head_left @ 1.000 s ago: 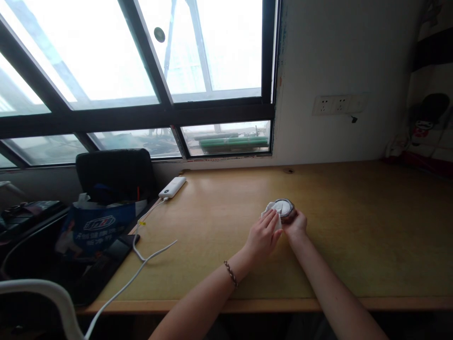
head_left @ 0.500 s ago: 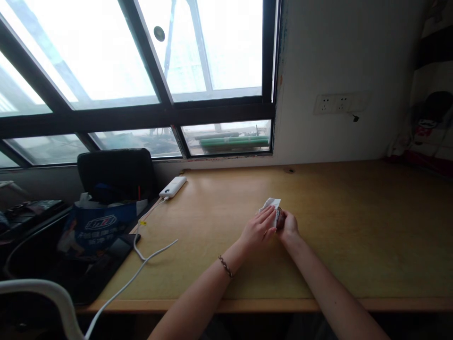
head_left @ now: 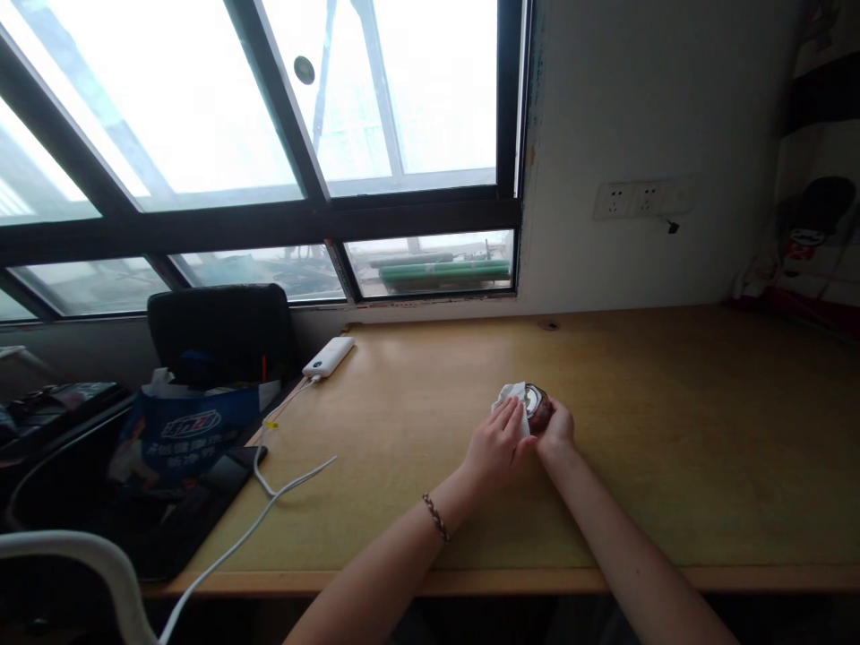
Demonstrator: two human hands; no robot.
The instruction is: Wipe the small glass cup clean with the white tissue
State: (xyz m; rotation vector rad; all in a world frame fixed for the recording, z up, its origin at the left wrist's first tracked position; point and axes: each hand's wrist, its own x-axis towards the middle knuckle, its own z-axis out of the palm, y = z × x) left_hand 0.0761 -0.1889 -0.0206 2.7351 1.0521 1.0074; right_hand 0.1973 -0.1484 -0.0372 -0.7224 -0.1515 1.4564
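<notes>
Over the middle of the wooden desk (head_left: 672, 430), my right hand (head_left: 554, 432) grips a small round dark-red case with a shiny face (head_left: 538, 405), tilted toward the left. My left hand (head_left: 497, 448) presses a crumpled white tissue (head_left: 511, 396) against that face. A braided bracelet (head_left: 436, 518) sits on my left wrist. Both hands touch each other just above the desk top.
A white power bank (head_left: 328, 356) lies at the desk's back left, its white cable (head_left: 282, 488) trailing off the front left edge. A black chair back (head_left: 219, 331) and a blue bag (head_left: 181, 434) stand to the left. Wall sockets (head_left: 635, 199) sit above the desk.
The round case was face-up a second ago, then turned edge-on behind the tissue, and now its shiny face shows again. My hands stayed in nearly the same spot.
</notes>
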